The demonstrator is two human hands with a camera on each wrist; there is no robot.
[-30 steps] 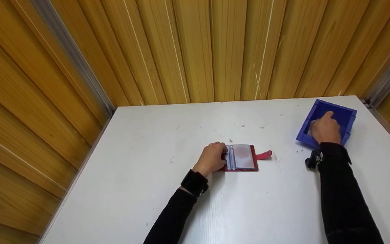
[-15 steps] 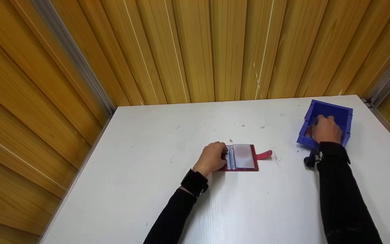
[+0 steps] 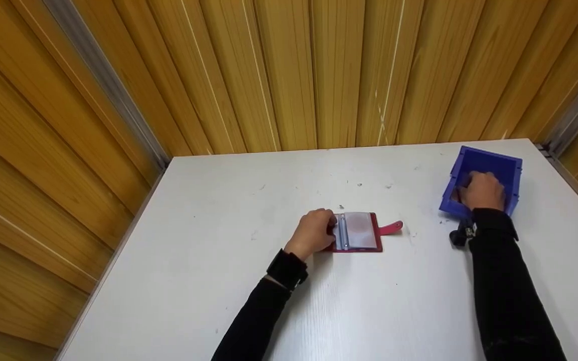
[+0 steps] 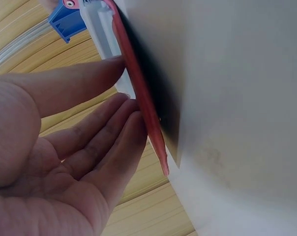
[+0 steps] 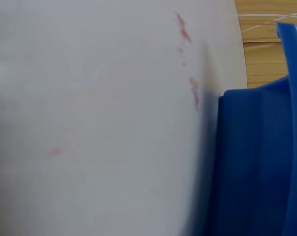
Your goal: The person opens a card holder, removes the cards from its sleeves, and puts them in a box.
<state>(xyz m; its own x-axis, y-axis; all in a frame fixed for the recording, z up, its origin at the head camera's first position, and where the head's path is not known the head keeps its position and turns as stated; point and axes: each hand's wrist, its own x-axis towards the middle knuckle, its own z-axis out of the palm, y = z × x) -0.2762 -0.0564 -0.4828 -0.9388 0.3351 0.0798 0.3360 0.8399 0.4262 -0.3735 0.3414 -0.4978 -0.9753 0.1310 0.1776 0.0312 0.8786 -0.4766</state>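
Note:
A small red card holder (image 3: 360,231) lies open on the white table, its clear sleeves (image 3: 360,229) and metal ring spine showing and its strap pointing right. My left hand (image 3: 314,231) rests over its left cover. In the left wrist view, the thumb and fingertips touch the inner face of the red cover (image 4: 138,83). My right hand (image 3: 484,192) reaches into a blue plastic bin (image 3: 494,161) at the back right, knuckles up. Its fingertips are hidden. Beside that bin, the left wrist view shows a small pink patch with an eye-like mark (image 4: 70,4); whether it is held is unclear.
The white table (image 3: 208,225) carries small dark scuffs. Wood-plank walls (image 3: 294,75) rise behind it and to the left. The right wrist view shows the outer side of the bin (image 5: 252,157) and reddish marks (image 5: 194,93) on the tabletop.
My right hand has drawn slightly back toward me inside the bin, its fingers lower, and the bin has shifted a little left. My left hand and the card holder have stayed put.

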